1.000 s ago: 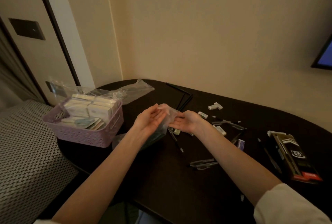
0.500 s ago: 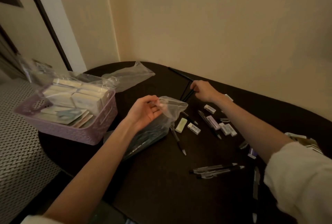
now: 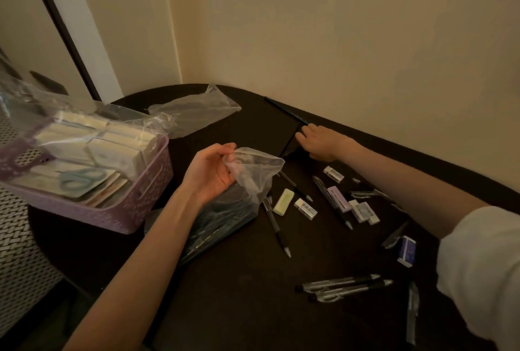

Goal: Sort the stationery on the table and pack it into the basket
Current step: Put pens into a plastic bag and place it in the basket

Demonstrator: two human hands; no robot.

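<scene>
1. Head view, hands: left hand (image 3: 209, 174) pinching the mouth of a clear bag (image 3: 242, 181), fingers curled on the rim, holding it up and open toward the right. Right hand (image 3: 323, 143) reaching far across the table (image 3: 239, 294), resting on thin dark pencils (image 3: 289, 142) near the wall; fingers look laid over them, grip itself hard to tell.
2. Step in hand, judged: gathering the pencils to feed into the bag. Best done by closing fingers round the whole bunch at once, keeping tips aligned, and sliding them point-first into the mouth. Worth keeping the bag mouth wide and low, since thin film may fold shut. One more pencil (image 3: 284, 111) lying apart along the wall edge; easy to miss.
3. Where the task's things are: basket (image 3: 135, 204) at the table's left edge, already holding bagged white boxes and scissors (image 3: 77, 179). Bag in the left hand just right of it, already part-filled with dark pens.
4. Counts, as far as visible: one basket; one scissors; two bags on the table, one in hand and one spare bag (image 3: 197, 112) lying flat behind. About seven erasers (image 3: 305, 208) scattered mid-table, one pale green, one lilac, one blue at right. Two clear pens (image 3: 346, 287) lying side by side near the front, three or so dark pens among the erasers; further small bits at far right too dim to count.
</scene>
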